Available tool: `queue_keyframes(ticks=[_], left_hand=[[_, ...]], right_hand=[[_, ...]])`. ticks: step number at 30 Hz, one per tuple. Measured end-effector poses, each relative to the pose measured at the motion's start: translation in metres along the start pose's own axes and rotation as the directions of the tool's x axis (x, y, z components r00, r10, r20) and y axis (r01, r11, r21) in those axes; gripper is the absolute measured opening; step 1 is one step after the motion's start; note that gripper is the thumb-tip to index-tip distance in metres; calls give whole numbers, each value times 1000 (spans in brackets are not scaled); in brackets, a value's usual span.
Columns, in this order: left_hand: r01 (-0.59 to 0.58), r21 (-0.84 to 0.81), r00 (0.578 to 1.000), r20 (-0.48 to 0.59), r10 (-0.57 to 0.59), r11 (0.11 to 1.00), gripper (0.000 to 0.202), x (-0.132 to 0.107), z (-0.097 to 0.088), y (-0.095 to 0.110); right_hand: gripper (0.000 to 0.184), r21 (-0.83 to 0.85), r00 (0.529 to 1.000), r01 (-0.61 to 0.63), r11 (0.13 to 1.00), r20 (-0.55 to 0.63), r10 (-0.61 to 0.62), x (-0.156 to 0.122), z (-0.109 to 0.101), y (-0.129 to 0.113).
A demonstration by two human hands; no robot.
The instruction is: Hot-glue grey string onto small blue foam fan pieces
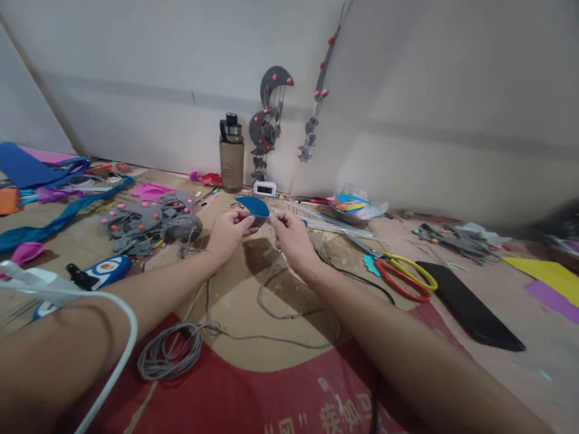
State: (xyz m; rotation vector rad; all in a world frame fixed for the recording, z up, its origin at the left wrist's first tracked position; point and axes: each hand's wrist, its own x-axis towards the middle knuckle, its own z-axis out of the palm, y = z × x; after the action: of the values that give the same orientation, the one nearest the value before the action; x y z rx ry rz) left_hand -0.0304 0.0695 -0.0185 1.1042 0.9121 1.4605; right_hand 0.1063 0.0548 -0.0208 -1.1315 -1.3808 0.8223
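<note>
My left hand (233, 232) is closed, with thumb and fingers pinching a curved blue felt piece (254, 206) above the cardboard. At the right end of the felt, my right hand (293, 237) is closed in a pinch, apparently on a thin grey cord (262, 301) that hangs below it; the fingertips hide the exact grip. The cord trails over the cardboard to a loose coil (170, 351) near my left forearm.
Left lie grey felt pieces with pink and orange pompoms (136, 217), a yarn ball (184, 226) and a blue glue bottle (106, 271). Right lie scissors (404, 276) and a black phone (470, 307). A water bottle (232, 163) stands behind; felt hangings (265, 129) hang on the wall.
</note>
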Motion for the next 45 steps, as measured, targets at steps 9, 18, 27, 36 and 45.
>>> queue_keyframes(ticks=[9,18,27,36,45], left_hand=[[64,-50,998,7,-64,997,18,-2,2,0],[160,-145,987,13,-159,976,11,-6,7,5],[182,-168,983,53,-175,969,7,-7,7,6],[206,-169,977,88,-194,964,5,-6,7,7],[224,-206,971,134,-199,953,5,-4,3,3]], right_hand=[[13,-186,988,133,974,-52,-145,3,-8,-1],[15,-213,983,147,966,-73,-166,7,-11,5],[18,-178,985,137,974,-80,-153,9,-11,4],[18,-79,994,60,995,-82,-66,12,-10,8],[19,64,999,-27,998,-29,29,13,-10,7]])
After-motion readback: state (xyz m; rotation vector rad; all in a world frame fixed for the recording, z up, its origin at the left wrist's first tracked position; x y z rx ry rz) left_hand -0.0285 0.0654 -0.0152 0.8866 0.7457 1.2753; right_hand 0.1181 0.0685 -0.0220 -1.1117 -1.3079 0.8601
